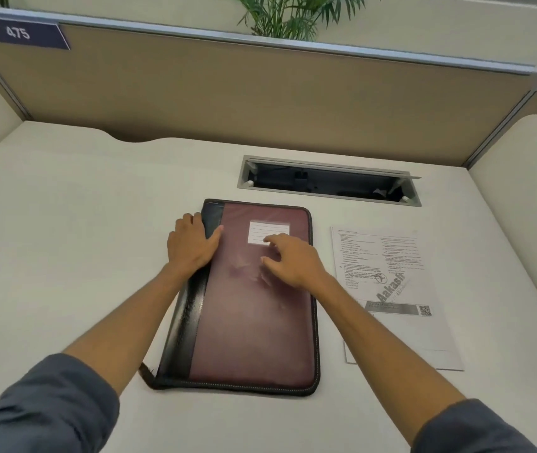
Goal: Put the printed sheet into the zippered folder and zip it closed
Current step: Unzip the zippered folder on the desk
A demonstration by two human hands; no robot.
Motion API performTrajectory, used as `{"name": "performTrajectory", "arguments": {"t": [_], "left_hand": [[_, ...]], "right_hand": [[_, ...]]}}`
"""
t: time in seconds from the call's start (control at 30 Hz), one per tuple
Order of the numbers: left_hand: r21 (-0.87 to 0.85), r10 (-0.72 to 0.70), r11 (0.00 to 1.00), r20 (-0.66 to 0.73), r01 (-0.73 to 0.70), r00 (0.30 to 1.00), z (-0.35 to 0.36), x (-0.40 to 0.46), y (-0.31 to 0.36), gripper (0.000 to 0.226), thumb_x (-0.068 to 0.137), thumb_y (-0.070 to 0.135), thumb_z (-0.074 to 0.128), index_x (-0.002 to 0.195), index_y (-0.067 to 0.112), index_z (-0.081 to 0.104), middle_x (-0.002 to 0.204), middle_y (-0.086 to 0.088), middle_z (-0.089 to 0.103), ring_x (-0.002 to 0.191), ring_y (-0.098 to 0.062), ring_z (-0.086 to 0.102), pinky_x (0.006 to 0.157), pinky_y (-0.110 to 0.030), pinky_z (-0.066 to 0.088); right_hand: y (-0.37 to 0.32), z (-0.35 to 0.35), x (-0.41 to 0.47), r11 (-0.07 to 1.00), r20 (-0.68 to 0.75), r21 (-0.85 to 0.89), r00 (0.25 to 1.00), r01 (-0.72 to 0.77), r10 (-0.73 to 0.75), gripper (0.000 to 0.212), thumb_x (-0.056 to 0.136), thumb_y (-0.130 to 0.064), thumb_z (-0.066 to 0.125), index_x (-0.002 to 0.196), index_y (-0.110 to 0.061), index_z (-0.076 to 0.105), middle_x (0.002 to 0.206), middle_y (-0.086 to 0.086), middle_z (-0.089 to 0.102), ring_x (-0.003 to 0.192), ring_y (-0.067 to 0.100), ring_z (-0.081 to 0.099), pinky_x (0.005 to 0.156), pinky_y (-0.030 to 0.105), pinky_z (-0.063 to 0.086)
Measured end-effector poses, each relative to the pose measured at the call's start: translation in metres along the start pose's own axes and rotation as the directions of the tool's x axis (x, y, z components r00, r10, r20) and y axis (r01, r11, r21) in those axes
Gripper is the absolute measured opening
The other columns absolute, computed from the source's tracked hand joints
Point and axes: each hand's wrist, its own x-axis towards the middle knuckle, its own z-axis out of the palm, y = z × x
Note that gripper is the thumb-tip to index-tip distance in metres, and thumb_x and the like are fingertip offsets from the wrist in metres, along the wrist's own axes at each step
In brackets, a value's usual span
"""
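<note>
The zippered folder (pixel 254 322) lies closed and flat on the white desk, maroon with a black spine strip along its left side and a white label near the top. My left hand (pixel 190 245) rests on the folder's upper left corner, fingers curled over the spine edge. My right hand (pixel 293 259) hovers over or lightly touches the folder's upper middle, fingers spread, holding nothing. The printed sheet (pixel 391 295) lies flat on the desk just right of the folder, text side up, with a QR code near its lower part.
A recessed cable tray (pixel 329 181) with its lid open sits in the desk behind the folder. A tan partition wall (pixel 260 99) closes the back, with curved side panels left and right. A plant stands beyond the partition.
</note>
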Motion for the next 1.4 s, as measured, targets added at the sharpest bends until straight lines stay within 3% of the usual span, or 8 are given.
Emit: {"name": "performTrajectory", "arguments": {"t": [0.37, 0.6, 0.83, 1.17, 1.3, 1.4], "left_hand": [[-0.148, -0.019, 0.989, -0.019, 0.016, 1.0, 0.031, 0.041, -0.013, 0.071, 0.087, 0.065, 0.044, 0.135, 0.012, 0.041, 0.126, -0.011, 0.052, 0.116, -0.032, 0.051, 0.086, -0.045, 0.046], [-0.167, -0.002, 0.986, -0.017, -0.001, 1.0, 0.033, 0.056, -0.022, 0.084, 0.082, 0.073, 0.044, 0.149, 0.025, 0.027, 0.145, -0.002, 0.049, 0.127, -0.026, 0.051, 0.097, -0.043, 0.044], [-0.16, 0.005, 0.987, -0.073, -0.017, 0.997, 0.037, 0.068, -0.029, 0.077, 0.079, 0.076, 0.041, 0.143, 0.033, 0.036, 0.131, 0.003, 0.061, 0.114, -0.025, 0.06, 0.087, -0.039, 0.048], [-0.117, 0.074, 0.989, -0.1, -0.085, 0.992, 0.042, 0.072, -0.031, 0.071, 0.081, 0.074, 0.039, 0.141, 0.038, 0.036, 0.127, 0.005, 0.062, 0.112, -0.024, 0.06, 0.084, -0.038, 0.047], [-0.141, 0.091, 0.984, -0.124, -0.108, 0.988, 0.039, 0.074, -0.03, 0.058, 0.079, 0.074, 0.042, 0.127, 0.041, 0.043, 0.108, 0.01, 0.067, 0.094, -0.022, 0.065, 0.069, -0.031, 0.043], [-0.174, 0.067, 0.981, -0.139, -0.091, 0.988, 0.038, 0.075, -0.031, 0.056, 0.077, 0.075, 0.045, 0.122, 0.042, 0.045, 0.095, 0.011, 0.068, 0.087, -0.022, 0.066, 0.066, -0.029, 0.039]], "right_hand": [[-0.011, 0.004, 0.114, 0.995, 0.052, -0.014, 0.994, 0.098, -0.097, 0.033, 0.094, -0.019, 0.049, 0.125, -0.021, 0.061, 0.125, 0.002, 0.061, 0.112, 0.024, 0.058, 0.091, 0.042, 0.05], [-0.017, 0.011, 0.168, 0.987, 0.077, -0.007, 0.984, 0.162, -0.161, 0.032, 0.098, -0.014, 0.045, 0.123, -0.023, 0.063, 0.127, 0.004, 0.059, 0.113, 0.025, 0.055, 0.088, 0.041, 0.048], [-0.024, 0.022, 0.196, 0.98, 0.124, 0.01, 0.973, 0.197, -0.196, 0.032, 0.101, -0.019, 0.04, 0.12, -0.021, 0.065, 0.126, 0.005, 0.063, 0.113, 0.025, 0.056, 0.093, 0.042, 0.047], [-0.033, 0.017, 0.234, 0.971, 0.399, 0.208, 0.897, 0.114, -0.191, 0.038, 0.091, 0.003, 0.046, 0.117, -0.012, 0.07, 0.121, 0.01, 0.068, 0.112, 0.024, 0.061, 0.099, 0.037, 0.048], [-0.037, 0.01, 0.246, 0.962, 0.485, 0.258, 0.85, 0.086, -0.206, 0.035, 0.087, 0.008, 0.053, 0.115, -0.005, 0.07, 0.116, 0.013, 0.069, 0.108, 0.024, 0.062, 0.098, 0.034, 0.049], [-0.038, 0.006, 0.251, 0.961, 0.541, 0.27, 0.816, 0.058, -0.201, 0.032, 0.087, 0.004, 0.057, 0.115, -0.006, 0.071, 0.116, 0.011, 0.069, 0.102, 0.017, 0.059, 0.098, 0.029, 0.047]]}}
